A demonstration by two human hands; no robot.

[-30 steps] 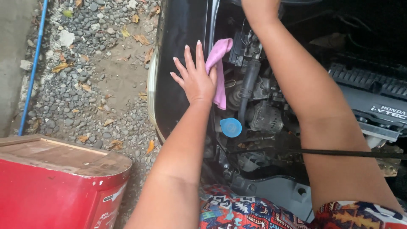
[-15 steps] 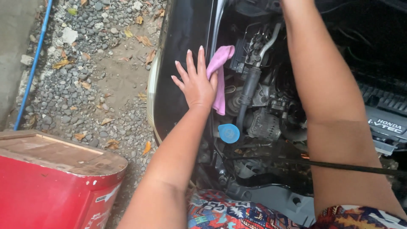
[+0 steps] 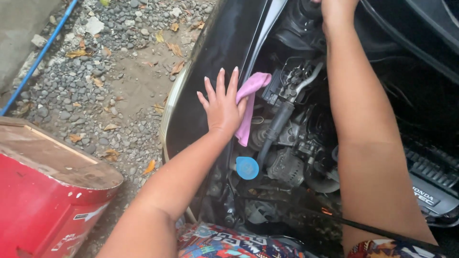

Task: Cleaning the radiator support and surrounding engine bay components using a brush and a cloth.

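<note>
L hand [image 3: 222, 107] lies flat, fingers spread, pinning the pink cloth [image 3: 248, 107] on the car's black fender [image 3: 215, 62], cloth trailing down-right toward the engine bay; R hand [image 3: 337, 9] reaches deep in, grip unclear.

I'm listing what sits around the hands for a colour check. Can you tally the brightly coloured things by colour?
Pink: 1, the cloth under the left hand
Blue: 2, the round cap in the engine bay and the hose on the gravel
Red: 1, the metal container
Total: 4
</note>
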